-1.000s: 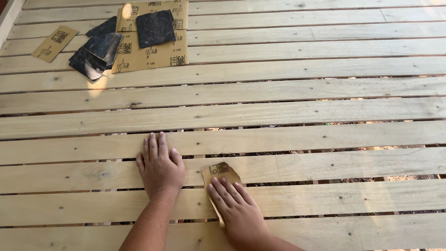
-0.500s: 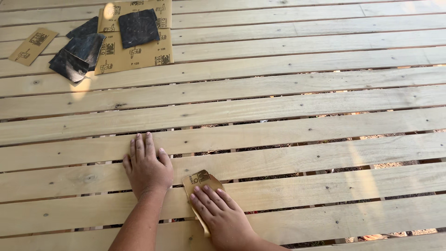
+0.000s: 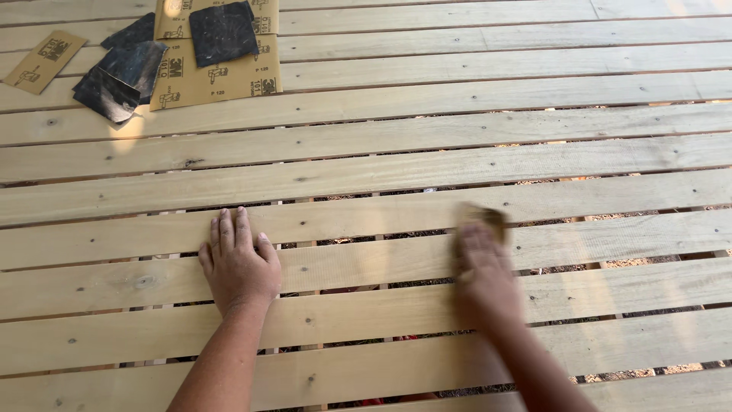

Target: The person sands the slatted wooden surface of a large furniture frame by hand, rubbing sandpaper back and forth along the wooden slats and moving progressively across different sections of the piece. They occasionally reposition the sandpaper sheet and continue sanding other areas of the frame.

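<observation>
Head view looks down on your slatted wooden worktop [image 3: 396, 172], pale boards running side to side with dark gaps between them, filling the whole frame. Your left hand [image 3: 238, 263] lies flat on a board, fingers [image 3: 226, 229] stretched out together and released, holding nothing, only bracing. Your right hand [image 3: 483, 275] is blurred with motion; its fingers press down on a small folded piece of tan sandpaper [image 3: 483, 219], which peeks out just beyond the fingertips on the same run of boards, well to the right of your left fingers. Whether those fingers curl around the paper or merely pin it flat, you cannot tell through the blur. Far beyond your left fingers, at the top left corner, rest a large tan sandpaper sheet [image 3: 217, 72], dark worn sheets [image 3: 122, 72] partly on and beside it, and a small tan scrap [image 3: 44, 61]. As a judgement, sanding is under way: no board looks clearly different from its neighbours, so most of the surface likely remains.
</observation>
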